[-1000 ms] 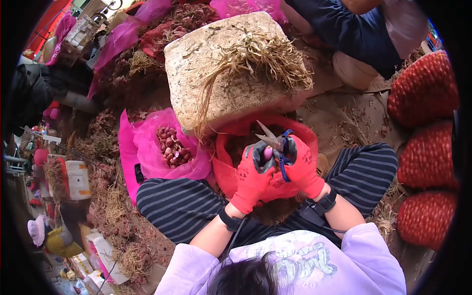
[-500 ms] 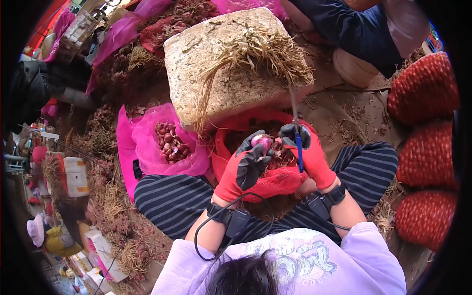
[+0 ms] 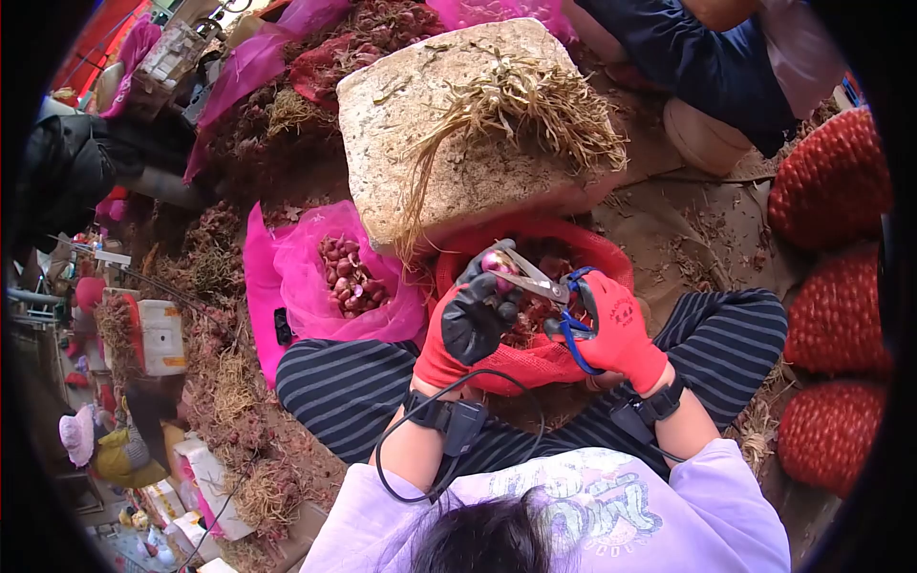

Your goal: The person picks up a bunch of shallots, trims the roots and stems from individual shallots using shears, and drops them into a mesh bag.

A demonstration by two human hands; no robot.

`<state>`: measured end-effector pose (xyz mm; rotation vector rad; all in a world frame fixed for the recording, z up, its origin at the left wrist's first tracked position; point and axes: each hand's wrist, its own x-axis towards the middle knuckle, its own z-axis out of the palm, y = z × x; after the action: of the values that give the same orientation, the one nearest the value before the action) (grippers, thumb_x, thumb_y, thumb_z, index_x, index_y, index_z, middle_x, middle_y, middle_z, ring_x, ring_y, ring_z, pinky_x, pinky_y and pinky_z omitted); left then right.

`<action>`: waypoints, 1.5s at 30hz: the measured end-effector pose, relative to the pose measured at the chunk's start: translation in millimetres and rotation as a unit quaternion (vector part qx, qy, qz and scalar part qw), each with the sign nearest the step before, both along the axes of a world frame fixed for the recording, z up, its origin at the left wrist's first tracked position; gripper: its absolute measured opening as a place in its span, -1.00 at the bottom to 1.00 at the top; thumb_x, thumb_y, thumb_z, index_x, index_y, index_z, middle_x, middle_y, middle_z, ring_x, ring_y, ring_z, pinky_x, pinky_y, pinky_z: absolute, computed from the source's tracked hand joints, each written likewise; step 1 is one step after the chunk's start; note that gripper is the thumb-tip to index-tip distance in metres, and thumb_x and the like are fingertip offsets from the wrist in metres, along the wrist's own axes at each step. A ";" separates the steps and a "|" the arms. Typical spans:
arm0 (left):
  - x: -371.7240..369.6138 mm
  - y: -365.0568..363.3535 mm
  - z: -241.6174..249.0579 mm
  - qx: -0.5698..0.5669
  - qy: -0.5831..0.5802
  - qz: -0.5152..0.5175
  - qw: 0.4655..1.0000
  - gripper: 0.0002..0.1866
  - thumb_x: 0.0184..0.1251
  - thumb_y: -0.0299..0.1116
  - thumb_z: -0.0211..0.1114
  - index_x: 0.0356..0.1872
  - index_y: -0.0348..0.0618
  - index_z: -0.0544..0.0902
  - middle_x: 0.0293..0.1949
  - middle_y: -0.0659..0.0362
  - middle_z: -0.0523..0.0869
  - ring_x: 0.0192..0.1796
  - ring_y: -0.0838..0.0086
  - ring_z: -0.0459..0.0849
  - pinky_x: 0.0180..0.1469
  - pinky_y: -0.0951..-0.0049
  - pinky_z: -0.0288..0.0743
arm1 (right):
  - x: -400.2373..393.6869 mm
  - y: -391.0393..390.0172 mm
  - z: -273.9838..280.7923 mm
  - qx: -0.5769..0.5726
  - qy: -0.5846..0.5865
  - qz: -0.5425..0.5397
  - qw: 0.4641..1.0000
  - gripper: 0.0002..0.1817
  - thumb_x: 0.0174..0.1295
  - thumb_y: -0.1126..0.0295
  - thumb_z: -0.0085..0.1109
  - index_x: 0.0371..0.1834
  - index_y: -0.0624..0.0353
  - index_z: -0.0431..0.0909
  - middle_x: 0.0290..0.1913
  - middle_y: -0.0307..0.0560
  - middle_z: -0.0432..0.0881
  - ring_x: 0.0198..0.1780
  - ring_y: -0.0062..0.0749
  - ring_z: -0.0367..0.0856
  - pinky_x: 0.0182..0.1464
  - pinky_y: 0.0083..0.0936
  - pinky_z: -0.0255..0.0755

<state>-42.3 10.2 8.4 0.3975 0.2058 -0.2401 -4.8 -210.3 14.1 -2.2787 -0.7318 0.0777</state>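
Note:
Both my hands wear red gloves with black palms. My left hand [image 3: 470,320] is closed round a purple-red onion [image 3: 498,267], which shows at its fingertips. In my right hand [image 3: 611,320] are blue-handled scissors [image 3: 541,284], their blades parted and pointing left at the onion. Under my hands lies a red mesh bag [image 3: 535,368] with more onions in it. To the left, a pink mesh bag [image 3: 310,310] holds several small red onions [image 3: 355,278].
A pale foam block [image 3: 401,172] bearing dried stalks [image 3: 535,105] stands ahead. Filled red sacks [image 3: 831,320] line the right side. Another person's dark sleeve [image 3: 693,57] is at the upper right. Onion debris [image 3: 229,401] covers the ground at left.
The scissors have swung from pointing ahead to pointing left, and their blades have opened beside the onion. The whole view has shifted slightly.

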 end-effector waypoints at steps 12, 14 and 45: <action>-5.4 -0.8 15.1 0.192 0.008 -0.009 0.981 -0.53 0.37 -0.54 0.12 0.30 -0.14 0.37 -0.02 0.23 0.59 -0.06 0.54 0.59 -0.07 0.54 0.51 | -4.6 -2.6 7.1 -0.028 0.120 0.007 0.992 -0.51 -0.02 0.09 0.37 -0.11 0.18 0.50 -0.30 0.11 0.59 -0.23 0.03 0.60 -0.21 -0.22 0.46; -1.5 -2.1 18.4 0.189 -0.003 0.000 0.982 -0.54 0.37 -0.54 0.12 0.29 -0.15 0.38 -0.02 0.23 0.59 -0.06 0.53 0.59 -0.02 0.51 0.52 | -3.4 -2.3 4.7 0.001 0.133 0.000 0.991 -0.49 -0.02 0.08 0.37 -0.11 0.19 0.49 -0.30 0.13 0.59 -0.23 0.05 0.60 -0.22 -0.22 0.46; 0.4 -7.5 5.0 0.337 -0.058 0.008 0.940 -0.54 0.28 -0.57 0.15 0.24 -0.23 0.41 0.04 0.15 0.60 0.03 0.50 0.60 0.10 0.44 0.51 | 2.3 -0.6 10.3 0.015 -0.086 -0.029 0.996 -0.43 -0.07 0.08 0.44 -0.09 0.23 0.50 -0.28 0.06 0.59 -0.23 -0.02 0.61 -0.17 -0.23 0.46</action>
<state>-41.9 2.7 13.4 1.0895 0.1702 -0.1226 -2.5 -210.9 24.5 -2.2965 -0.7491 -0.1564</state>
